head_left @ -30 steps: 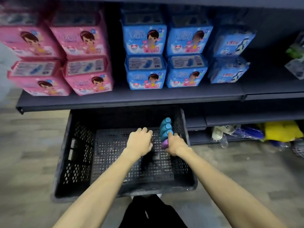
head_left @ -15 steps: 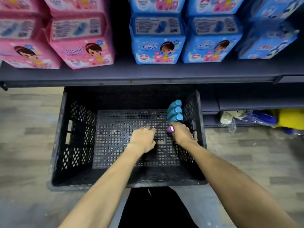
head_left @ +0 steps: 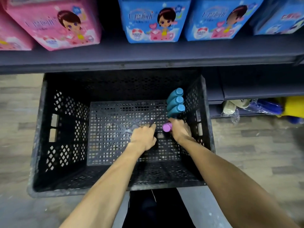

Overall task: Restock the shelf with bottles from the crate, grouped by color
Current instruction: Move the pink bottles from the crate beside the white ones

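A black plastic crate (head_left: 39, 145) stands on the floor below the dark shelf (head_left: 148, 55). Three teal bottles (head_left: 176, 102) stand upright in a row against its right wall. Just in front of them my right hand (head_left: 181, 131) grips a purple bottle (head_left: 167, 127), of which only the cap shows. My left hand (head_left: 143, 137) is low inside the crate beside it, fingers curled over a dark patch. Whether that hand holds anything is hidden.
Pink packs (head_left: 54, 25) and blue packs (head_left: 153, 22) fill the shelf above the crate. A lower shelf at the right holds a yellow item (head_left: 294, 106) and wrapped goods (head_left: 233, 106). Wood-pattern floor surrounds the crate.
My head has come closer and tilted down over the crate. Both hands have sunk deeper inside it, the right one still on the purple bottle.
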